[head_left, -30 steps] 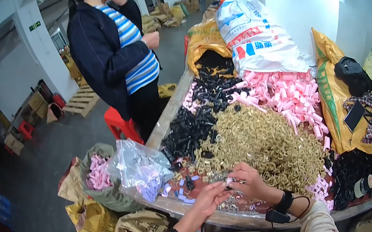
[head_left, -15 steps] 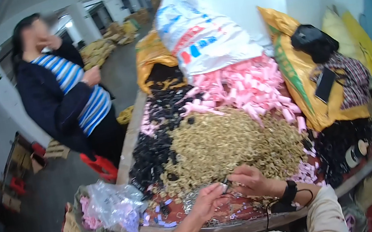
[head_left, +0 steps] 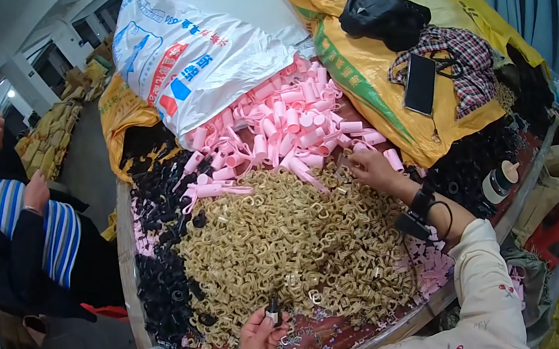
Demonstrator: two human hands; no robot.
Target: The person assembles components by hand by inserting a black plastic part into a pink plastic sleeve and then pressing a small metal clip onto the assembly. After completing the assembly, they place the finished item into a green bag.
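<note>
My left hand [head_left: 261,336], low in the middle near the table's front edge, pinches a small black plastic piece with a pale metal part [head_left: 273,314]. Stretched forward, my right hand [head_left: 374,172] is at the border between the heap of pink plastic tubes [head_left: 293,120] and the pile of small brass-coloured rings and clips [head_left: 290,239]. Its fingers are drawn together at the lowest pink tubes, and what lies between them, if anything, is too small to make out.
Black plastic parts [head_left: 164,282] line the left side of the table. A white sack [head_left: 193,56] lies behind the pink tubes. On a yellow sack [head_left: 350,66] rest a phone [head_left: 420,84] and a black bag [head_left: 382,17]. A person [head_left: 12,212] stands at the left.
My hands have parted: the right has gone forward to the pink tubes, while the left keeps the black piece near the front edge. The view has swung right; the person appears farther left, one hand raised.
</note>
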